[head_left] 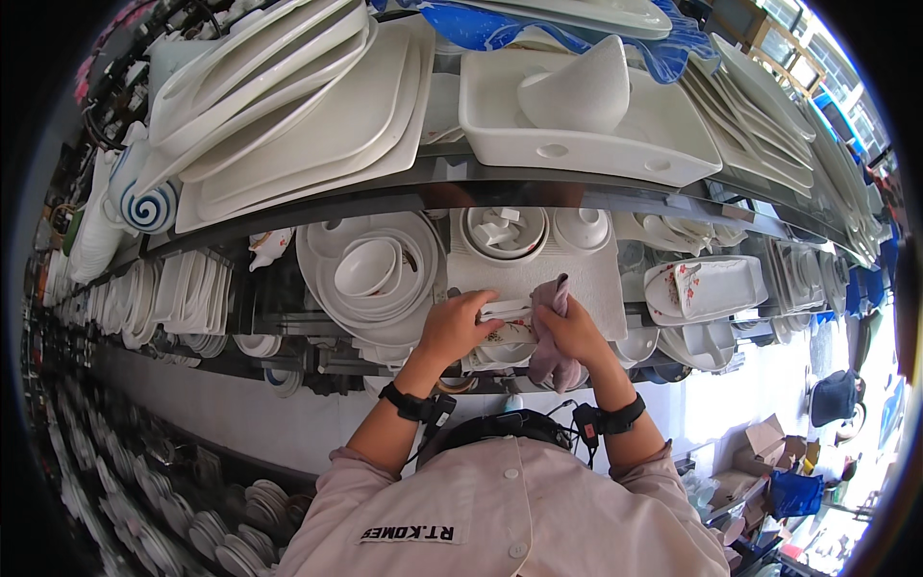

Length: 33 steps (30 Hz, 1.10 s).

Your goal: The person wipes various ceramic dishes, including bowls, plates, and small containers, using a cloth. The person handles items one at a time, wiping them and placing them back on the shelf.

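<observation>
My left hand (460, 327) grips the rim of a small white dish with a floral pattern (508, 334), held in front of the middle shelf. My right hand (575, 332) presses a mauve cloth (550, 327) against the dish's right side; the cloth hangs down past my wrist. Both wrists wear black bands. Directly behind the hands lies a white rectangular tray (596, 274) carrying a bowl of small white pieces (502, 231) and a small round bowl (583, 229).
Stacked round white plates with a small bowl (370, 269) sit left of the hands. Large rectangular platters (317, 115) and a deep white dish (577, 125) fill the upper shelf. A floral rectangular dish (702, 287) lies right. Rows of plates line the lower-left shelves (183, 298).
</observation>
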Motion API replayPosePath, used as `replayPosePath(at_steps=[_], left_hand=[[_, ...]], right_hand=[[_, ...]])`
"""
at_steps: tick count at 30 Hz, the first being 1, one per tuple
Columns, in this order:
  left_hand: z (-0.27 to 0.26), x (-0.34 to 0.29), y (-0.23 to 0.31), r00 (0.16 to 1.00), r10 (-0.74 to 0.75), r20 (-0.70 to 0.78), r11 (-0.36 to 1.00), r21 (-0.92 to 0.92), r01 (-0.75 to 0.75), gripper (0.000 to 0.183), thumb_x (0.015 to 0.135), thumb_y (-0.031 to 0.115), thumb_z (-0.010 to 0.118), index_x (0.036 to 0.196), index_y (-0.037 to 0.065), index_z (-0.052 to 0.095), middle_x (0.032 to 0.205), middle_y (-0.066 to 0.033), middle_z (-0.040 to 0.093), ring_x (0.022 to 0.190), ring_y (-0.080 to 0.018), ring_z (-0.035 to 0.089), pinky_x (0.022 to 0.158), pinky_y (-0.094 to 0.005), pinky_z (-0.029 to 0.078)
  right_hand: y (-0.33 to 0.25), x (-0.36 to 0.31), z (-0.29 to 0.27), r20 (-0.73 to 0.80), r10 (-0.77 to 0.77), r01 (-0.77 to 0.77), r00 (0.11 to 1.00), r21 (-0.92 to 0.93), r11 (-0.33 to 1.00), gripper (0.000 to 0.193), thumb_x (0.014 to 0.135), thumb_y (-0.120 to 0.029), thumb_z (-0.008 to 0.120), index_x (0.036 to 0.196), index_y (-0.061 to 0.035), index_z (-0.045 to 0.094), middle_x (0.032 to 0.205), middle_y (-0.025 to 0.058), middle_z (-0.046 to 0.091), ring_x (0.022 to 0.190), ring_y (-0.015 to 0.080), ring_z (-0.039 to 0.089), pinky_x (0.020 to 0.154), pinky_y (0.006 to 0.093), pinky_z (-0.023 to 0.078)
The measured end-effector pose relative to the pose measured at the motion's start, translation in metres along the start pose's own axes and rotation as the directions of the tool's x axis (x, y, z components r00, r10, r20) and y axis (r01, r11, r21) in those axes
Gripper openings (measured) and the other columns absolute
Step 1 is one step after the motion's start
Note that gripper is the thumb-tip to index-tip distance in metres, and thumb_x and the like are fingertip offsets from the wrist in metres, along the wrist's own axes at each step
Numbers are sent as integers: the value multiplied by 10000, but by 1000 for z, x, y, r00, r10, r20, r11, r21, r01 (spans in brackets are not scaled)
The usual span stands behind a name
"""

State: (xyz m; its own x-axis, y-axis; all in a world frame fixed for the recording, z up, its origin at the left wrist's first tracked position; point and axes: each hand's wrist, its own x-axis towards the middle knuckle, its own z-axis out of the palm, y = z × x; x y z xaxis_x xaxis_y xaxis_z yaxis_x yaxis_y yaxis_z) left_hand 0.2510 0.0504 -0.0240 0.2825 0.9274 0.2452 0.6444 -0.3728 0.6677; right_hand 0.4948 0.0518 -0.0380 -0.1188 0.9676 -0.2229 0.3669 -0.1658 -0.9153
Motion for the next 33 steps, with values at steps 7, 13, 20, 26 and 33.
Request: replayPosePath(at_steps=[7,13,20,26,33], left_hand=[[4,3,-4,990,-48,131,993,114,33,357,799,273,816,1088,101,698,954,-94,742,870,-330,707,744,-422,556],[5,6,-6,987,-41,153,995,102,26,412,790,272,805,1136,98,665,1062,-96,723,908,-328,708,768,-425,568],[0,9,1,976,-58,208,994,106,37,463,788,309,808,1164,89,650,1105,-85,674,922,-331,707,784,-434,570],[-2,16,9,995,-48,82,997,58,44,405,798,327,803,1105,99,669,1100,-53,685,937,-296,707,776,-395,568],[-19,41,14,983,-84,-165,995,43,92,390,824,290,800,1103,80,628,1046,-98,663,911,-315,698,736,-418,561]], right_hand=[[4,3,3,-1,55,-55,998,80,995,385,915,-272,641,1157,27,630,1058,221,704,1013,321,677,916,412,498],[-2,0,2,-20,70,-67,997,119,991,384,925,-254,643,1187,27,629,1069,180,713,1017,253,668,919,391,501],[-29,-14,-5,-88,79,-70,993,97,993,407,929,-242,646,1226,35,623,1115,165,712,1058,233,663,950,375,494],[-47,-24,-9,-174,-20,48,985,155,987,349,949,-203,637,1203,37,626,1082,140,714,1024,210,656,933,364,496],[-56,-30,-17,-158,-49,78,986,182,980,333,961,-201,635,1194,37,629,1078,132,718,1014,187,651,920,352,498]])
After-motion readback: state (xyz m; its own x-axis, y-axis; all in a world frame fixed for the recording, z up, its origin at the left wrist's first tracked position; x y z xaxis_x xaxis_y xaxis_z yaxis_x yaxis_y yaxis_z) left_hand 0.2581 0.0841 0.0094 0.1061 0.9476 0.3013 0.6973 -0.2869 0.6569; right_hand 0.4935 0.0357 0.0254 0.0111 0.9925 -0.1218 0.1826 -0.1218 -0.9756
